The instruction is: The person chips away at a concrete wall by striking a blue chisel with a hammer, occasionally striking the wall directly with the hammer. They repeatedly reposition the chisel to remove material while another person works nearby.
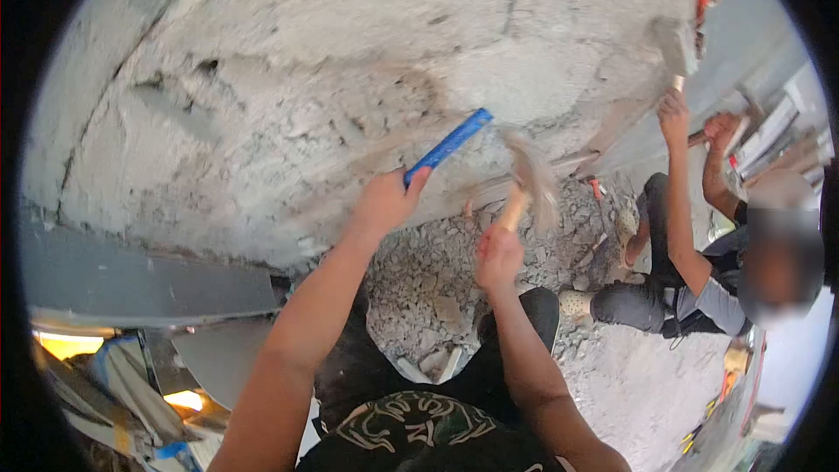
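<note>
My left hand (384, 203) grips a blue-handled chisel (450, 144) and holds it slanted against the rough concrete wall (288, 79). My right hand (498, 255) is closed on the wooden handle of a hammer (529, 177). The hammer head is blurred with motion just right of the chisel's upper end. Both arms reach forward from my crouched body, above my dark trousers.
Broken concrete rubble (437, 288) covers the floor at the wall's foot. To the right, another person (699, 280) sits on the floor, with both hands raised to the same wall, holding tools. Grey panels and debris (131, 367) lie at the left.
</note>
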Demonstrator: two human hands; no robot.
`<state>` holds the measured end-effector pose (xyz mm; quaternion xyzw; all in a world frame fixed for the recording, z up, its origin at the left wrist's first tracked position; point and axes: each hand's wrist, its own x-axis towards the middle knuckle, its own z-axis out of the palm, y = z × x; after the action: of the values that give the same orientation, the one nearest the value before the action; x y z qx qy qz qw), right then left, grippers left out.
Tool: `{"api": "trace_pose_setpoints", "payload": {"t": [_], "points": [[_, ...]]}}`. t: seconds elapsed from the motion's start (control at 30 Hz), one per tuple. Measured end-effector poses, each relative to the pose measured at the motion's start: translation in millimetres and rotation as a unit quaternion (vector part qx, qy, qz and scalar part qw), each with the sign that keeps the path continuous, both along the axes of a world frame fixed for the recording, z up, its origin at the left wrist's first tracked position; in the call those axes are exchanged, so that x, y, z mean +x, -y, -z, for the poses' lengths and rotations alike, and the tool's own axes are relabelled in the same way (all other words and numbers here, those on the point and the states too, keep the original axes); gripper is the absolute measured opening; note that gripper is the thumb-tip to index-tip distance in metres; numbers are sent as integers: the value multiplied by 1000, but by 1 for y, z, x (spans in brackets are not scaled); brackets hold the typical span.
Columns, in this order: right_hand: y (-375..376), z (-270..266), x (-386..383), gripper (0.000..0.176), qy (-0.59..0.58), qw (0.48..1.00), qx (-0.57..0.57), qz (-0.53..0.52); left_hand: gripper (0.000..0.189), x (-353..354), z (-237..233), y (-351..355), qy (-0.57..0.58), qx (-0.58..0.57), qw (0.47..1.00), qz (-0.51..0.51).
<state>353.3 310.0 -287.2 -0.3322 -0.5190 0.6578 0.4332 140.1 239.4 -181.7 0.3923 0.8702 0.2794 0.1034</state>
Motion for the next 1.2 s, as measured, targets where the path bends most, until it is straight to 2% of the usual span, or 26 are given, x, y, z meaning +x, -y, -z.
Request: {"api": "trace_pose_setpoints", "payload": {"t": [0.03,0.1,0.13,0.2,0.33,0.37,0.4,0.43,0.5,0.53,0.57,0.63,0.67,0.73,0.77,0.83,0.87,0.9,0.93,0.97,1.03,1.1,1.17,1.2], "points": [[7,-8,4,48,9,1000,-7,-13,70,7,3,10,-8,-8,1000,7],[5,-35,13,47,-168,977,131,19,69,6,10,11,-4,-11,1000,8],[-2,-48,12,47,-166,977,134,16,69,5,12,8,-7,-10,1000,20],[-14,-65,5,46,-309,910,276,-7,69,3,17,6,-6,-6,1000,21],[-22,-29,-8,46,-265,915,304,-28,66,8,23,6,-28,21,999,14],[-22,-15,-10,47,-45,972,226,-50,66,10,22,7,-25,21,999,14],[-22,-15,-13,49,176,972,137,-69,66,11,18,6,-18,4,1000,5],[-21,-16,-11,49,176,972,138,-69,65,11,15,5,-10,-13,1000,-2],[-21,-27,-8,51,176,969,172,31,65,8,14,1,-17,-14,1000,-1],[-20,-36,3,43,136,983,121,-3,66,11,14,4,-17,-24,1000,-1],[-21,-44,8,43,136,983,121,-6,66,13,13,6,-17,-24,1000,-4],[-20,-69,14,40,78,939,326,73,72,20,2,5,6,-52,999,-6],[-17,-87,15,40,78,940,325,72,72,21,3,4,7,-52,999,-6],[-10,-125,9,35,-202,946,251,30,72,23,6,5,20,-29,999,-2],[-13,-120,1,35,-201,946,251,28,72,24,6,4,21,-29,999,-4],[-21,-89,-16,28,-190,916,333,117,73,26,4,3,44,-49,998,-18],[-24,-64,-15,28,-189,916,335,117,73,27,2,4,44,-48,998,-17],[-29,-34,-11,26,27,974,222,36,73,28,-1,3,43,-60,997,-20],[-32,-19,-5,26,243,964,94,-47,73,29,-2,3,44,-73,996,-24],[-31,-22,4,26,243,964,96,-48,73,31,-1,5,44,-71,996,-24],[-35,-38,19,27,236,968,84,19,70,31,4,5,13,-50,998,-32],[-31,-55,31,26,215,973,85,19,71,32,11,3,20,-38,998,-36],[-19,-95,38,19,47,979,180,79,72,35,13,2,28,-31,998,-38],[-17,-112,39,19,51,980,176,78,72,37,8,1,45,-32,998,-40]]}}
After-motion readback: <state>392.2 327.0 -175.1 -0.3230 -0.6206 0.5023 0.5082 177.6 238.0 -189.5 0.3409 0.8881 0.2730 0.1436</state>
